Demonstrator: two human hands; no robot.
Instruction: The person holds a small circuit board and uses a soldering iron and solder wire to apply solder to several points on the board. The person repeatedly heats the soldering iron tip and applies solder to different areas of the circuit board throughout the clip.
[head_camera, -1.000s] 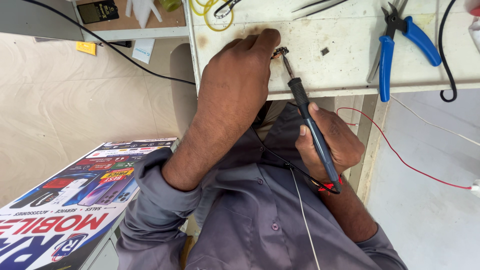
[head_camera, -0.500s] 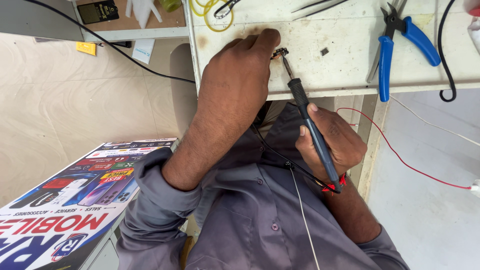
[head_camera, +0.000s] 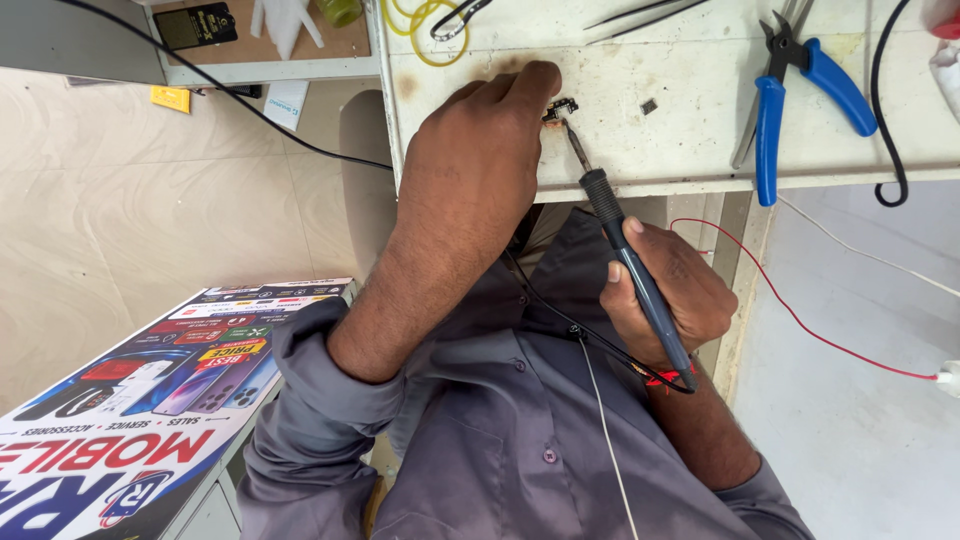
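Note:
My left hand (head_camera: 478, 160) rests on the white worktable (head_camera: 680, 150), its fingertips pressing down a tiny dark electronic part (head_camera: 562, 107). My right hand (head_camera: 668, 295) grips a dark soldering iron (head_camera: 628, 262) like a pen. The iron's metal tip touches the small part beside my left fingertip. The iron's black cord loops back from its rear end over my grey shirt.
Blue-handled pliers (head_camera: 775, 110) lie on the table to the right, with tweezers (head_camera: 640, 14) and a small dark chip (head_camera: 649, 105) near them. A black cable (head_camera: 885, 120) hangs over the table edge and a red wire (head_camera: 800, 315) runs right. A printed poster board (head_camera: 130, 400) stands at the lower left.

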